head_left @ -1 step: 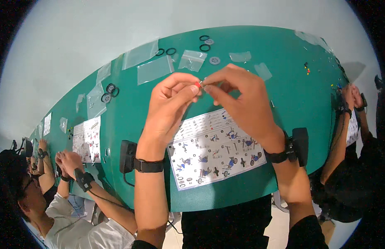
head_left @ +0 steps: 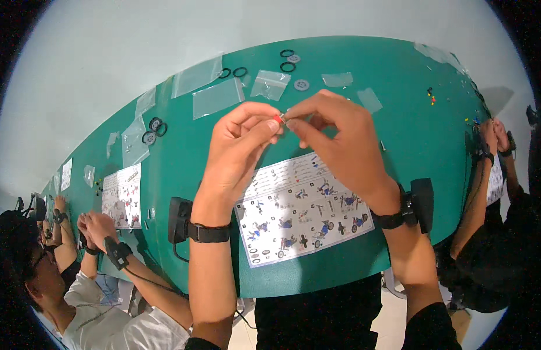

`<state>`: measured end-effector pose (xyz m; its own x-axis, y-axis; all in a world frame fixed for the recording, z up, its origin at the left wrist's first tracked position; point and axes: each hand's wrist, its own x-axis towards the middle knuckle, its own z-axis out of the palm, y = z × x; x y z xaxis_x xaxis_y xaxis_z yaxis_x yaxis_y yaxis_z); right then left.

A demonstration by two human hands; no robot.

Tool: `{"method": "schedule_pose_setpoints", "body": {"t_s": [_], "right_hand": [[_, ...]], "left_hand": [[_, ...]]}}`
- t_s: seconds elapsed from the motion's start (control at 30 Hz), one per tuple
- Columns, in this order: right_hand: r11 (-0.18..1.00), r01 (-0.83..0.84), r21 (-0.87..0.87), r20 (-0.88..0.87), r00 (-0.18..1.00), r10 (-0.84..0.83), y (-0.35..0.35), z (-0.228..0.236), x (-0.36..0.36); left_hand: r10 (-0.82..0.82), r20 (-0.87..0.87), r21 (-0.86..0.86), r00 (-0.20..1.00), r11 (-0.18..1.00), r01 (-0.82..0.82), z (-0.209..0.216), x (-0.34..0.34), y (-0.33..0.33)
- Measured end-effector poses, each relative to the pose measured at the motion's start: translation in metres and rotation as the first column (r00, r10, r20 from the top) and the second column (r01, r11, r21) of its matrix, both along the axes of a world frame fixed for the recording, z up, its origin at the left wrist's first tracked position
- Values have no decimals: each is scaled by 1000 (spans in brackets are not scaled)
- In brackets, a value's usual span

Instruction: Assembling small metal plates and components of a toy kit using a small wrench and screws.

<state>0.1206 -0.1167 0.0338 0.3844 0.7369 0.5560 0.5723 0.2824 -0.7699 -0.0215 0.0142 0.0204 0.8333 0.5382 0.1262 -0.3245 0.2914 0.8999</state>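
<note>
Between thumb and fingers, my left hand (head_left: 241,137) pinches a small red piece (head_left: 278,119) with something metallic at its right end. My right hand (head_left: 334,125) meets it there, thumb and forefinger closed on a thin pale part (head_left: 285,118) too small to make out. The two hands' fingertips almost touch above the green table. Below them lies a printed instruction sheet (head_left: 299,233) with pictures of a small model motorbike; my right hand and wrist overlap its upper right edge.
Beyond my hands lie black rubber rings (head_left: 288,67), a grey wheel disc (head_left: 302,85) and clear plastic bags (head_left: 270,85). A small metal pin (head_left: 383,146) is right of my right hand. People work at left, near another sheet (head_left: 122,195), and at right, near tiny coloured pieces (head_left: 432,98).
</note>
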Motion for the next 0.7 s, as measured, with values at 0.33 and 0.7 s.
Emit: {"method": "schedule_pose_setpoints", "body": {"t_s": [0.33,0.7], "right_hand": [[979,-193,-58,-375,914,158,1,-3,3],[971,-240,-18,-430,879,209,1,-4,1]], "left_hand": [[122,-32,178,992,977,-115,-2,2,-1],[162,-31,191,986,970,-153,2,2,-4]]}}
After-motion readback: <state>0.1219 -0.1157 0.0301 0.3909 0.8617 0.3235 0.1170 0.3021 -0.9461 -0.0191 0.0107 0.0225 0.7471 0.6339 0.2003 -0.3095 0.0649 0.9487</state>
